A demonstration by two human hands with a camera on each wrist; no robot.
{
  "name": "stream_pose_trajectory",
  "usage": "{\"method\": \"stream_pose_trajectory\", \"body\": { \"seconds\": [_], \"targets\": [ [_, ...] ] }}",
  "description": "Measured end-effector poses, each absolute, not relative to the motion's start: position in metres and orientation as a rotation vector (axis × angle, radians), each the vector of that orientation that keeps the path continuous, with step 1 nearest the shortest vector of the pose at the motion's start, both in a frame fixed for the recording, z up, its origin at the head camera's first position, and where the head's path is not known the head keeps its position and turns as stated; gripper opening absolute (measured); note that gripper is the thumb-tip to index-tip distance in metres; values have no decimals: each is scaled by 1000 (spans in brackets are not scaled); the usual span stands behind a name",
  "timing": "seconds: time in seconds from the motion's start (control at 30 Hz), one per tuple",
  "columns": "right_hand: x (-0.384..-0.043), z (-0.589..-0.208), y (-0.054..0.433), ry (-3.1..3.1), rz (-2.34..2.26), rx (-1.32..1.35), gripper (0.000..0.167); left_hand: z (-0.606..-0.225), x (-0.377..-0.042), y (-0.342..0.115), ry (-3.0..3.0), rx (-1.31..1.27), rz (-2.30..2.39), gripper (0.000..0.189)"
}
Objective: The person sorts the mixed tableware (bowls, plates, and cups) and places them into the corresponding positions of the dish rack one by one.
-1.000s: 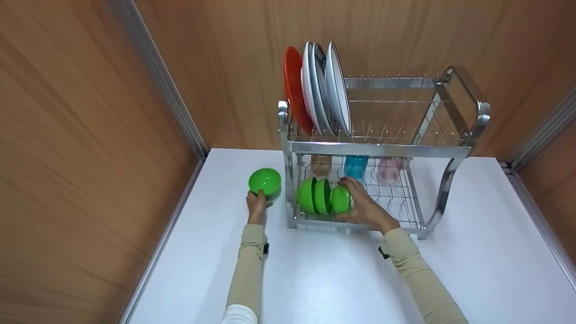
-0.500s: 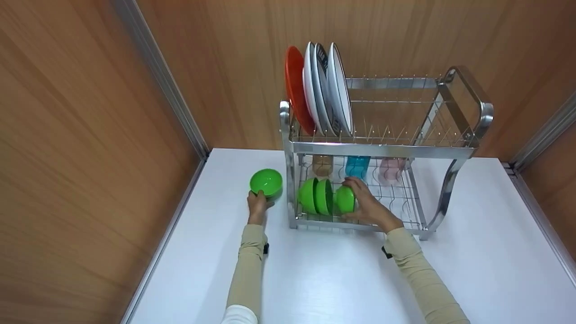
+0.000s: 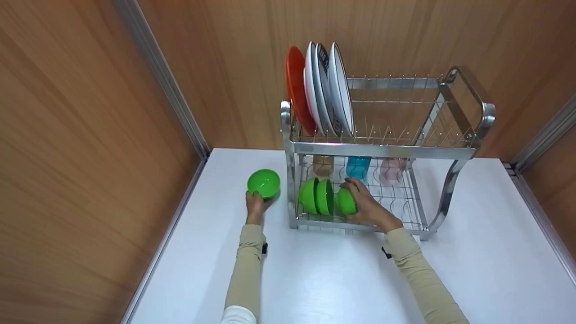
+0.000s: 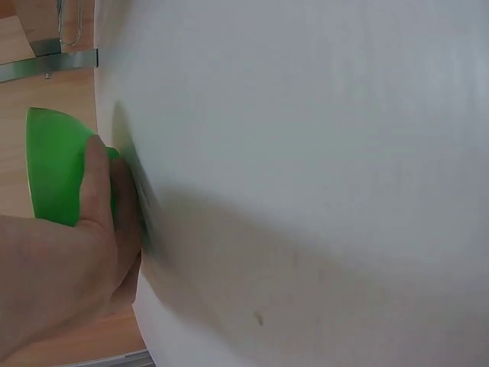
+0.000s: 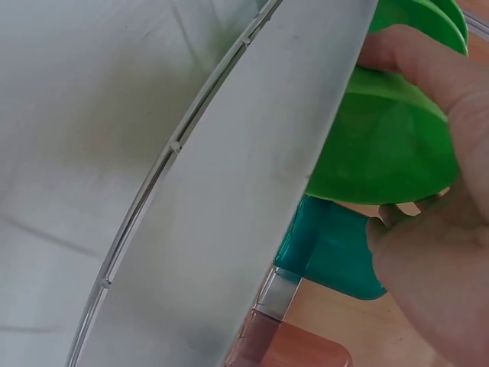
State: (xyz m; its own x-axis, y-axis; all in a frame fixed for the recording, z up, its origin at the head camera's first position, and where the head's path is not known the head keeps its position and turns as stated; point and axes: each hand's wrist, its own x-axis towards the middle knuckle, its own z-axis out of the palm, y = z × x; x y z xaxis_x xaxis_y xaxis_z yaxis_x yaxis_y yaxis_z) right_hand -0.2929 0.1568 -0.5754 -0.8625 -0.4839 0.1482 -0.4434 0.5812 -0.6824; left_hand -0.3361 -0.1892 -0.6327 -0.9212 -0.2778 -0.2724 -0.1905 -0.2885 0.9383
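Observation:
In the head view, my left hand [image 3: 254,208] holds a green bowl [image 3: 264,182] by its near side, left of the rack, its inside facing up. The left wrist view shows the thumb and fingers on the wall of this bowl [image 4: 57,164], close over the table. My right hand [image 3: 365,206] grips another green bowl [image 3: 346,201] on the rack's lower tier, its base turned toward the palm. Two more green bowls, a left one [image 3: 308,196] and a right one [image 3: 324,197], stand on edge just left of it. The right wrist view has fingers around the gripped bowl [image 5: 382,145].
The two-tier metal dish rack [image 3: 382,150] stands on a white table [image 3: 315,274]. A red plate [image 3: 297,90] and several white plates [image 3: 339,90] lean upright on top. Behind the bowls are brown [image 3: 323,165], blue [image 3: 358,167] and pink [image 3: 392,170] cups. Wooden panels enclose the table.
My right hand has shifted its bowl slightly right, opening a gap from the other two, and the bowl has tilted. My left hand's bowl has moved a little left in the last half second.

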Motion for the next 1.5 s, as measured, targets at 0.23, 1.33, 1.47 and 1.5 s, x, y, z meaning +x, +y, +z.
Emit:
{"method": "stream_pose_trajectory", "body": {
  "seconds": [0.23, 1.33, 1.47, 1.5],
  "targets": [
    [-290, -574, 155, 2770, -1136, -784, 92, -631, -333, -190, -1630, 584, -2489, 50],
    [-277, -560, 155, 2718, -1265, -626, 90, -609, -279, -191, -1767, 321, -2216, 67],
    [-273, -558, 157, 2720, -1291, -636, 90, -606, -269, -189, -1817, 316, -2175, 63],
    [-272, -558, 157, 2721, -1292, -632, 90, -605, -266, -188, -1819, 314, -2172, 64]
  ]
}}
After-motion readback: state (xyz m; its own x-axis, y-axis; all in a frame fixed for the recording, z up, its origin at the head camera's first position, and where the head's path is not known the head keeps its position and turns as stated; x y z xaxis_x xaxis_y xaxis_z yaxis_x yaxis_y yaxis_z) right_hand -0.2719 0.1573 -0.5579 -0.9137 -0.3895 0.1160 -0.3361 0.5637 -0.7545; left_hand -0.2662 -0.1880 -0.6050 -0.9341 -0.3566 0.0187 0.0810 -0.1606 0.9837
